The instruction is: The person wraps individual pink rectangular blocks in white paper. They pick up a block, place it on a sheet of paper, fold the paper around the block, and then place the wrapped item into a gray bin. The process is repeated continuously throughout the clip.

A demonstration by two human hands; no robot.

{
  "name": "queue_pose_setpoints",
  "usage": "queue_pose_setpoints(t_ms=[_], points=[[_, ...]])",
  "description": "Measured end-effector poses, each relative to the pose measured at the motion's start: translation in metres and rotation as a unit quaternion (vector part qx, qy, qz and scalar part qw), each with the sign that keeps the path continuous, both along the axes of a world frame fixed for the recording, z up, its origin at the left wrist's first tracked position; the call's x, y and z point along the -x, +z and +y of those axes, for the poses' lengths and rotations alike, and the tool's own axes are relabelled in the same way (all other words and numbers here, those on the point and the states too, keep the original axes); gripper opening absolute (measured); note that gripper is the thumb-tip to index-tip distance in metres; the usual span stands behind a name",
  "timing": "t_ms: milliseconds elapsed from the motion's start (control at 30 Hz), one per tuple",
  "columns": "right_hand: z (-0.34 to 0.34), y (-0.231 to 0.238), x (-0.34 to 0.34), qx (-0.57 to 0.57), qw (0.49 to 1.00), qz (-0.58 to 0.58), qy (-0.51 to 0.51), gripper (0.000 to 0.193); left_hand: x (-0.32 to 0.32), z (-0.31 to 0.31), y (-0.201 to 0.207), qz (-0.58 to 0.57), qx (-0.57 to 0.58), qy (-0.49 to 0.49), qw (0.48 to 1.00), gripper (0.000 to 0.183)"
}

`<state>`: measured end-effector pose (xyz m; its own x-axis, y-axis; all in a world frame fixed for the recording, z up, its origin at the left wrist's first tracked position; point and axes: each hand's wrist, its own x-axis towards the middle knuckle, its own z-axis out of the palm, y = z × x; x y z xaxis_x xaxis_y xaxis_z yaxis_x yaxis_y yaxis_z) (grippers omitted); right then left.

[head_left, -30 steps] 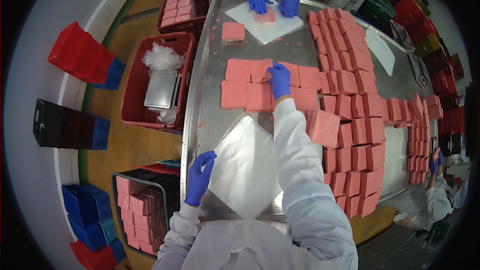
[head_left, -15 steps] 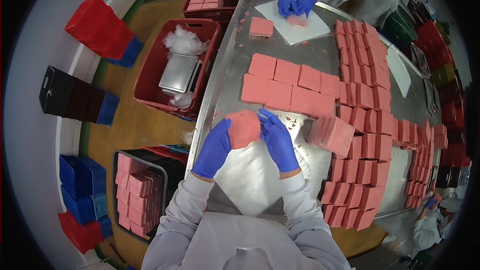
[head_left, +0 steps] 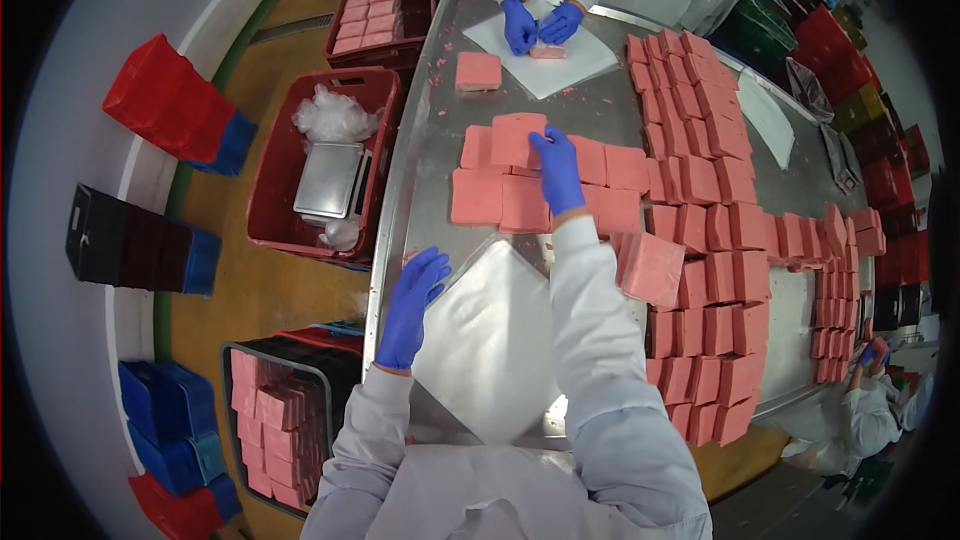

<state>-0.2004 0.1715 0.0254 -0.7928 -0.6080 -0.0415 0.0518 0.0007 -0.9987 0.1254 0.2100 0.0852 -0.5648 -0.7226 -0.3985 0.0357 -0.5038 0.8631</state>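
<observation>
Stretching out on all sides of a white sheet [head_left: 485, 350] laid cornerwise, a metal surface [head_left: 600, 110] carries row upon row of pink slabs. The biggest bank of slabs [head_left: 720, 278] stands to the right of the sheet, packed in close ranks. Left of the sheet, beyond the surface's edge, a red crate [head_left: 265, 190] holds a flat-topped silver device [head_left: 328, 180] and crumpled clear plastic [head_left: 335, 118]; nearer the person, also left of the sheet, a dark crate [head_left: 345, 375] is filled with pink blocks [head_left: 280, 440]. Just beyond the sheet lie two rows of slabs [head_left: 475, 197], set edge to edge. Well past the sheet, on its far side, a co-worker's blue-gloved hands [head_left: 520, 28] are at a smaller pink piece [head_left: 548, 52]. The person's left hand [head_left: 415, 305], gloved in blue, hangs just beside the sheet's left edge, its fingers apart and holding nothing. The right hand [head_left: 558, 172] extends beyond the sheet, fingers closed on the right edge of a single slab [head_left: 515, 140], which overlaps its neighbours in the farther row; whether it is fully clear of them cannot be told. Tiny pink crumbs [head_left: 438, 68] dot the surface, far beyond the sheet to the left.
</observation>
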Motion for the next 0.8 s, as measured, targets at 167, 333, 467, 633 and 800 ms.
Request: queue_pose_setpoints(t_ms=[167, 333, 467, 633, 800], points=[[-0.013, -0.047, 0.038, -0.231, 0.96, 0.155, -0.039, 0.018, -0.013, -0.026, -0.045, -0.089, 0.064, -0.006, 0.994, 0.041], [-0.007, -0.032, 0.035, -0.304, 0.923, 0.234, -0.006, 0.028, 0.063, -0.077, -0.08, -0.135, 0.228, 0.001, 0.964, 0.048], [0.015, 0.019, -0.021, -0.344, 0.852, 0.383, -0.09, 0.044, 0.105, -0.108, -0.07, -0.148, 0.094, -0.065, 0.982, 0.051], [0.099, -0.008, -0.094, -0.08, 0.981, 0.179, 0.005, 0.048, 0.117, -0.12, -0.092, -0.158, 0.131, -0.016, 0.979, 0.043], [0.154, 0.037, -0.134, 0.03, 0.995, -0.097, 0.019, 0.042, 0.097, -0.053, -0.039, 0.044, 0.118, 0.041, 0.991, 0.042]])
